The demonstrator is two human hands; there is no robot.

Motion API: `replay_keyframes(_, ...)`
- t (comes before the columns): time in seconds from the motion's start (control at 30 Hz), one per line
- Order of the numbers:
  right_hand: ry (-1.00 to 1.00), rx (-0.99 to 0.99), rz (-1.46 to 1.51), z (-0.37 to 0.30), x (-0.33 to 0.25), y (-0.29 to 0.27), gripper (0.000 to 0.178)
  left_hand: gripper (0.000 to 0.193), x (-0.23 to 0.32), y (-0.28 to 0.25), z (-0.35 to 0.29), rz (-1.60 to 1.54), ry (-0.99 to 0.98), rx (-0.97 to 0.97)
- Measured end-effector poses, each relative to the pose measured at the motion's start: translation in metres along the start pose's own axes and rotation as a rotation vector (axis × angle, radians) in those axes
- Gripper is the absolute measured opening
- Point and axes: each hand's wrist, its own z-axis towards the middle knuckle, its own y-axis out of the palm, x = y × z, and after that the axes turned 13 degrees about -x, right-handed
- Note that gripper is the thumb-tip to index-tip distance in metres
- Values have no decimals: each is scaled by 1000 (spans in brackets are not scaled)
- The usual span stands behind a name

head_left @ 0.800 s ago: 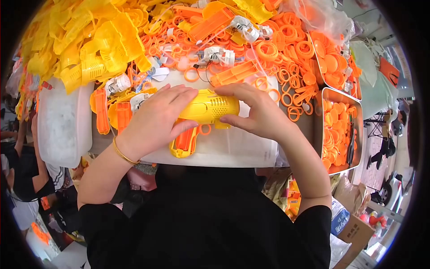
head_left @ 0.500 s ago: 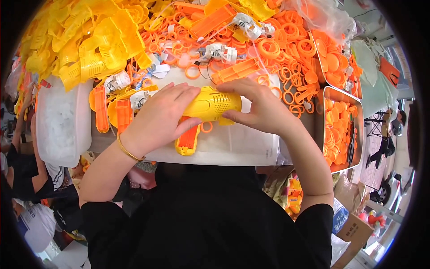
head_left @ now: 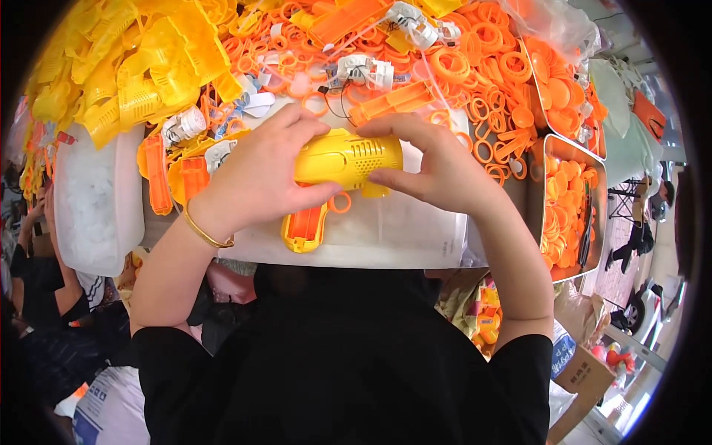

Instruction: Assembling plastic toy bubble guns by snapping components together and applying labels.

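Over the near middle of the table, both my hands hold a toy gun [head_left: 348, 162] with a yellow plastic body, lying on its side. Its barrel has slots and rows of small holes, and an orange handle [head_left: 305, 228] edged in yellow points towards me. My left hand [head_left: 256, 167] wraps round the rear end, thumb below and fingers above. At the front end, my right hand [head_left: 445, 167] pinches the barrel between thumb and fingers. A small orange ring [head_left: 340, 211] shows beside the handle. Just beyond my hands lie an orange trough-shaped part [head_left: 393, 102] and a white motor unit [head_left: 363, 71] with wires.
Yellow shells [head_left: 159, 81] are heaped at the far left, orange rings [head_left: 452, 63] at the far right. A translucent tub [head_left: 67, 215] stands left; a metal tray [head_left: 540, 222] of orange discs stands right. A white sheet [head_left: 400, 245] covers the table before me. Another person's arm [head_left: 55, 237] shows at left.
My left hand's fingers have lifted and shifted up along the toy gun's rear end. My right hand keeps its hold on the front, and the view has shifted slightly.
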Motion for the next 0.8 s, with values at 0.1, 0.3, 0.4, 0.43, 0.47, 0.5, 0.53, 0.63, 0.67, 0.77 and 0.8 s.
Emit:
replay_keyframes(0.1, 0, -5, -31, -1, 1, -2, 43, 48, 2, 0, 2, -19, 8, -12)
replay_keyframes(0.3, 10, -21, -74, -2, 6, 3, 47, 52, -3, 4, 3, 24, -5, -44)
replay_keyframes(0.4, 24, -45, -77, -4, 5, 9, 50, 57, -2, 2, 5, -45, -100, -159)
replay_keyframes(0.43, -28, 66, -146, -6, 6, 14, 46, 59, -4, 4, 6, -14, -95, -196)
replay_keyframes(0.47, -81, 177, -216, -9, 7, 19, 41, 60, -6, 5, 7, 18, -90, -233)
replay_keyframes(0.5, -84, 177, -218, -15, 7, 24, 41, 60, -6, 5, 7, 20, -91, -230)
replay_keyframes(0.53, 56, 296, -19, -23, 7, 29, 34, 61, -5, 6, 6, 19, -99, -242)
replay_keyframes(0.63, 619, 38, 253, -38, 7, 28, 24, 61, -8, 15, 0, 8, -81, -197)
replay_keyframes(0.67, 633, -3, 418, -37, 0, 28, 24, 61, -9, 17, -3, -7, -54, -142)
replay_keyframes(0.77, 619, -42, 587, -34, -5, 39, 26, 61, 3, 17, -7, -26, -16, -31)
replay_keyframes(0.8, 577, -62, 583, -33, -3, 41, 27, 61, 10, 15, -12, -21, -17, -27)
